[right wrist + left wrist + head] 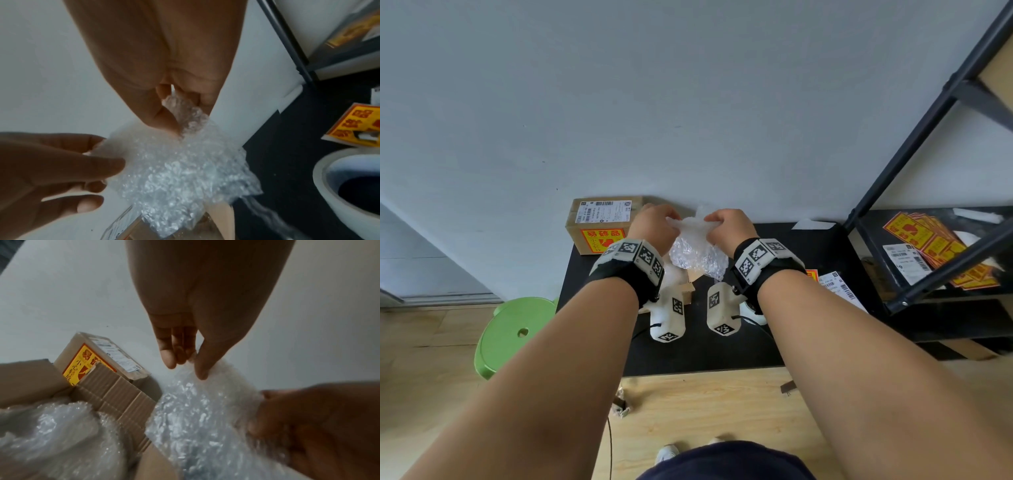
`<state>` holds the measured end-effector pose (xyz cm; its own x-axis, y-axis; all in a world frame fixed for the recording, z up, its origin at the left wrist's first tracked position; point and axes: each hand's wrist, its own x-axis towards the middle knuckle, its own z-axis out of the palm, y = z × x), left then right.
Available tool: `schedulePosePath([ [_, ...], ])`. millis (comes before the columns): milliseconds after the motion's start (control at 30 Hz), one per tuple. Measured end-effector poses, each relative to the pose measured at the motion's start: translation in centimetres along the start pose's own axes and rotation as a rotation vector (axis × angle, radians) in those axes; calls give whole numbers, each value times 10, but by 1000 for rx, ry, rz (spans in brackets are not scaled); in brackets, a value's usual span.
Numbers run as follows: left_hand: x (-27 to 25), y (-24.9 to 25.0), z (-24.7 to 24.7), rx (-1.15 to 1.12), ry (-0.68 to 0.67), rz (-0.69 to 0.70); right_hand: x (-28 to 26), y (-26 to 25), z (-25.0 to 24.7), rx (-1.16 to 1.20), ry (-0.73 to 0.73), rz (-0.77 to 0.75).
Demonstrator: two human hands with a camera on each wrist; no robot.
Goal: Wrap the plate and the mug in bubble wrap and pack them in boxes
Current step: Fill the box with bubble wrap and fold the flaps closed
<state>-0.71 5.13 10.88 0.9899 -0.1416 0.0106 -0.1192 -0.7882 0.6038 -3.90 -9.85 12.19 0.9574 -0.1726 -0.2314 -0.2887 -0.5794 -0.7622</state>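
From the head view, a sealed cardboard box stands at the back left of the black bench, against the wall; its orange sticker reads 易碎品 under a white barcode label. More such stickers lie on the black shelf to the right. Both hands are raised over the bench, left hand and right hand, each grip pinching the top edge of a bubble wrap bundle hanging between them (what it holds is hidden).

From the left wrist, thumb and fingers nip the wrap; below sits an open box with another wrapped item inside.

From the right wrist, the right hand bunches the wrap; a tape roll lies just beside.
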Motion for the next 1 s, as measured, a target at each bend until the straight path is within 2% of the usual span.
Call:
schedulePosePath([
  [67, 0, 0, 2, 35, 0, -16, 1, 1, 2, -13, 51, 4],
  [200, 2, 3, -6, -82, -86, -106, 2, 3, -1, 86, 149, 6],
  [333, 1, 5, -18, -137, -213, -191, 1, 2, -9, 210, 52, 26],
  [433, -3, 5, -23, -155, -342, -139, 3, 4, -12, 208, -20, 23],
  [567, -8, 12, -29, -161, -416, -103, 1, 3, -14, 204, -112, 23],
  [700, -11, 5, -28, -189, -348, -170, 3, 9, -13, 281, -98, 44],
  [800, -12, -3, -27, -335, -281, -282, 3, 14, -11, 408, -232, 128],
  [900, -14, -5, -26, -459, -288, -365, 4, 19, -8, 486, -269, 165],
  [1000, -13, -8, -22, -554, -292, -449, 5, 22, -6, 584, -239, 151],
])
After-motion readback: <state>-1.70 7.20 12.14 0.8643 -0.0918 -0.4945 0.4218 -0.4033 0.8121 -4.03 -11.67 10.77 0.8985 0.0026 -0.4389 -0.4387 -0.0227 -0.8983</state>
